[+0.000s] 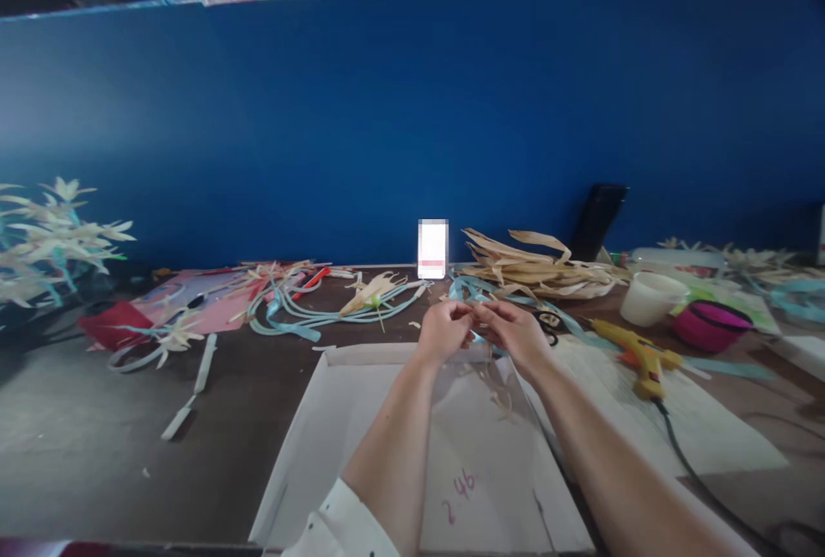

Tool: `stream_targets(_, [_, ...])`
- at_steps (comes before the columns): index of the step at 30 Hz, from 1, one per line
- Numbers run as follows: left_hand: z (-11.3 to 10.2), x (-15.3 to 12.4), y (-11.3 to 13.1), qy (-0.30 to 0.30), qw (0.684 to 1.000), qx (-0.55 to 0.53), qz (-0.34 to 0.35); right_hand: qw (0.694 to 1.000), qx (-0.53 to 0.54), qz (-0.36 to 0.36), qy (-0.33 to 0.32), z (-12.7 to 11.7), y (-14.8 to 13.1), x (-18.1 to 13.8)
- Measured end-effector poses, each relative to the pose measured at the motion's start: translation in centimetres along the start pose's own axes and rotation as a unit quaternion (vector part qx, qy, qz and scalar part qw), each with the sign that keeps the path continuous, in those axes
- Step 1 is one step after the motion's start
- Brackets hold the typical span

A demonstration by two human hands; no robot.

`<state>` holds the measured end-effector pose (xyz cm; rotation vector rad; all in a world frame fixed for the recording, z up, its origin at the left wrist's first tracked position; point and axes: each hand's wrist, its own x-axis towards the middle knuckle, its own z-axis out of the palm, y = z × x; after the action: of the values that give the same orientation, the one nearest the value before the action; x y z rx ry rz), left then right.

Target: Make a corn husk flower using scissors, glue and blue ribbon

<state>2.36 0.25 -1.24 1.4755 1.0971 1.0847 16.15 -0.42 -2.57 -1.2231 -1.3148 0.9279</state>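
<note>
My left hand [443, 329] and my right hand [514, 332] meet above the far edge of a shallow white box [361, 419], fingertips pinched together. A bit of light blue ribbon [478, 338] shows between and below the fingers, though exactly what each hand grips is too small to make out. Thin pale scraps [503, 402] lie inside the box, and handwritten marks are on its bottom. Just beyond my hands are a bundle of dried corn husks [541, 269] and loose blue ribbon [470, 286]. Black-handled scissors [549, 325] sit beside my right hand.
A yellow glue gun [632, 351] with a black cord rests on paper at right, near a white cup [652, 297] and a magenta pouch [709, 325]. Blue-wrapped stems [302, 312] lie at left. White husk flowers [61, 230] stand far left; a lit phone [432, 249] leans behind.
</note>
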Motion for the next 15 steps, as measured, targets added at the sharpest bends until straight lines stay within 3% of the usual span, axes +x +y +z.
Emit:
stream_targets(4, [-0.1,-0.1,0.1,-0.022,0.999,0.032,-0.022,1.000,-0.013,-0.011,0.018,-0.2,0.3,0.1])
stream_targets(7, [-0.3,-0.5,0.1,-0.065,0.986,0.153,-0.023,0.996,-0.071,-0.018,0.059,-0.7,0.4,0.1])
stream_targets(11, [-0.4,-1.3,0.1,-0.071,0.916,0.394,0.036,0.989,-0.106,-0.031,0.102,-1.6,0.6,0.2])
stream_targets(15, [-0.1,-2.0,0.1,-0.085,0.882,0.462,0.045,0.987,-0.116,-0.035,0.110,-1.8,0.9,0.4])
